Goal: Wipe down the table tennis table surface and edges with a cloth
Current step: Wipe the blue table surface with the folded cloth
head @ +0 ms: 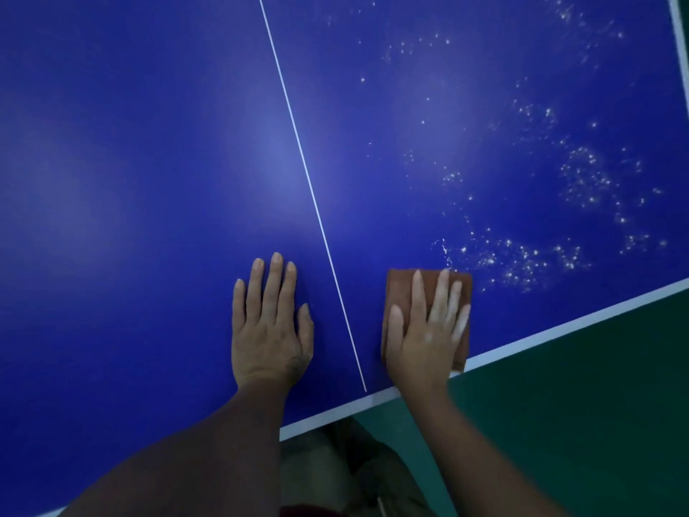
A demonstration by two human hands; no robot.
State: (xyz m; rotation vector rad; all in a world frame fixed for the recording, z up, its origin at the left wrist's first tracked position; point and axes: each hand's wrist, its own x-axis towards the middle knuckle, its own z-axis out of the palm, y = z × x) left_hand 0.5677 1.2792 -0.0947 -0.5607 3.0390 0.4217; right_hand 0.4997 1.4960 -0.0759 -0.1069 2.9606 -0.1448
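A blue table (149, 143) fills most of the view, split by a thin white centre line (309, 181) that runs from the far side down to the near edge, where it meets the white border stripe (559, 330). The left hand (270, 330) lies palm down on the bare blue surface just left of that line, near the near edge; its grip is spread flat, fingers straight and slightly apart, holding nothing. The right hand (421, 337) lies on the other side of the line, palm down on a brown cloth (400, 287) folded into a rough square; its grip is likewise flat and spread, fingers straight and pressing the cloth to the table rather than curling round it. The cloth sits close to the near edge, its lower corner reaching the border stripe, and the fingertips reach about to its far edge. White specks (585, 177) (dust or powder, too fine to tell which) are scattered over the right half of the table, in loose patches from just beyond the cloth out toward the right edge and the far side; the nearest ones begin just beside the cloth's far right corner. A second white stripe (679, 39) marks the right edge at the top corner of the view. Past the near edge lies a dark green floor (596, 404), and below the edge between the arms is a blurred bit of the person's clothing (335, 472)
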